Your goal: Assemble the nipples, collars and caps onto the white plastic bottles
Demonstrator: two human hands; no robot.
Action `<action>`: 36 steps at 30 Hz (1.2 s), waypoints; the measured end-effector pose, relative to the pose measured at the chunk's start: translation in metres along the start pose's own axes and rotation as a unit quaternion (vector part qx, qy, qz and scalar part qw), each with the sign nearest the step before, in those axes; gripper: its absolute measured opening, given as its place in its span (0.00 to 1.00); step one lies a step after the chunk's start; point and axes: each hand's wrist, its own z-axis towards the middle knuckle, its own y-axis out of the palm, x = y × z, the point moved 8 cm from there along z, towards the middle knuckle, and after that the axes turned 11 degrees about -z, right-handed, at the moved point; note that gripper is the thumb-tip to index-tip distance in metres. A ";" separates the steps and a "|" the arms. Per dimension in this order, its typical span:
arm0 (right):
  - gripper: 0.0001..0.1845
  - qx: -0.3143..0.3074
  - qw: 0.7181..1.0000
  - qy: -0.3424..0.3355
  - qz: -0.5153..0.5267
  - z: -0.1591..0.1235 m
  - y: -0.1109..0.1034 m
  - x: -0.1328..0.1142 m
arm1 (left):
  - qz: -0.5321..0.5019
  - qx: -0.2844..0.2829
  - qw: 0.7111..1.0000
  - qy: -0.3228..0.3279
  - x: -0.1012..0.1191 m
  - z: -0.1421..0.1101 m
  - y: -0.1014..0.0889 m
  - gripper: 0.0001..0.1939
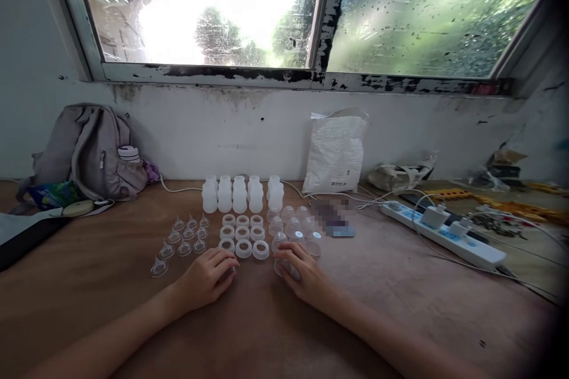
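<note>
My left hand [208, 275] rests on the table with its fingers curled, just in front of the rows of white screw rings [243, 249]. A sliver of something pale shows beneath its fingertips, too hidden to name. My right hand [309, 275] curls around a clear dome cap [278, 267] at the near end of the group of clear caps [294, 228]. Left of the rings lie several clear silicone bottle nipples [167, 250], tips up. Behind the rings, white translucent bottles [240, 196] stand upright in rows.
A grey backpack [95, 154] leans on the wall at left, near a black flat object [31, 240]. A white plastic package [335, 154] stands at the back. A white power strip [444, 237] with plugs and cables lies at right. A blurred item [340, 231] lies beside the caps.
</note>
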 end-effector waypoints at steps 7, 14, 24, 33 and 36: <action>0.12 -0.011 1.000 0.005 0.005 0.000 0.000 -0.001 | -0.009 0.002 1.000 -0.026 -0.002 0.000 -0.004 0.09; 0.12 -0.010 1.000 -0.002 0.009 0.001 0.001 -0.003 | -0.032 -0.002 0.999 -0.026 -0.002 0.001 -0.003 0.07; 0.12 -0.015 1.000 0.006 0.017 0.002 0.002 -0.003 | -0.024 0.002 0.999 -0.021 0.000 0.001 -0.005 0.07; 0.13 -0.010 1.000 -0.006 0.022 0.001 0.000 -0.003 | 0.073 -0.024 0.997 -0.027 -0.015 0.013 -0.035 0.10; 0.12 -0.011 1.000 -0.011 0.022 0.000 0.001 -0.004 | 0.122 -0.032 0.989 -0.075 -0.044 0.030 -0.069 0.11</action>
